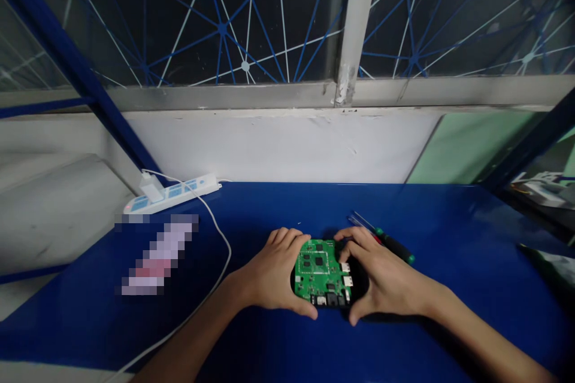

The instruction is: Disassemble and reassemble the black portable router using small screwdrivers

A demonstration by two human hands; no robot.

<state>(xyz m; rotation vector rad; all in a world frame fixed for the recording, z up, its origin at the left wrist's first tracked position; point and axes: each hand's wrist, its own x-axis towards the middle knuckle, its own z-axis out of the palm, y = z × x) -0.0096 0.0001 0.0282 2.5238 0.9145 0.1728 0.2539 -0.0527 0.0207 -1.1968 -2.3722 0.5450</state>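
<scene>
A green circuit board (314, 272) lies face up between my two hands, low over the blue tabletop. Silver ports line its right edge, and more connectors sit along the near edge. Dark edging shows around part of it; what lies beneath is hidden. My left hand (274, 275) wraps the board's left side, fingers at the far edge and thumb at the near one. My right hand (381, 272) curves around the right side, with a fingertip by the upper port and the thumb near the close corner. Behind the right hand lie screwdrivers (395, 246), partly covered by it.
A white power strip (175, 192) with a plugged-in charger (151, 187) stands at the back left. Its white cable (224, 239) runs forward past my left arm. A pixelated pinkish object (159, 260) lies on the blue table (269, 353). Blue frame posts (121, 131) flank the table.
</scene>
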